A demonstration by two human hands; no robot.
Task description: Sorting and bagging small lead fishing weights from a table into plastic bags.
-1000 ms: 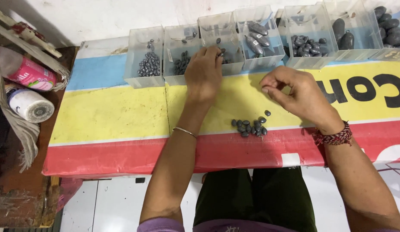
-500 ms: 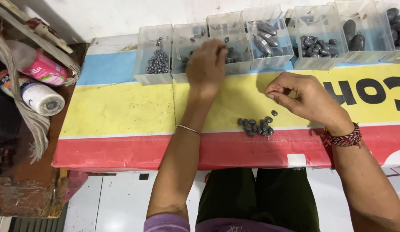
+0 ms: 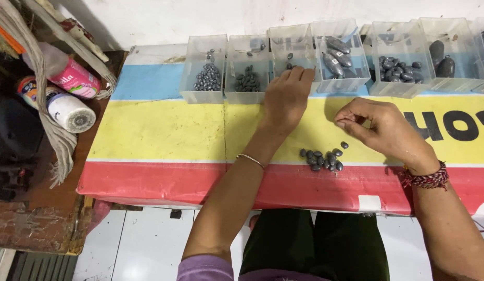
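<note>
From the head view, my left hand (image 3: 286,96) rests with loose fingers at the rim of the third clear bin (image 3: 289,49), above the small pile of grey weights (image 3: 322,158). My right hand (image 3: 380,130), right of that pile, pinches something too small to tell. Several bins hold sorted weights, while the pile on the tabletop (image 3: 158,130) seems left to sort.

Pink pouch (image 3: 75,78), perhaps white-capped can (image 3: 70,112)
</note>
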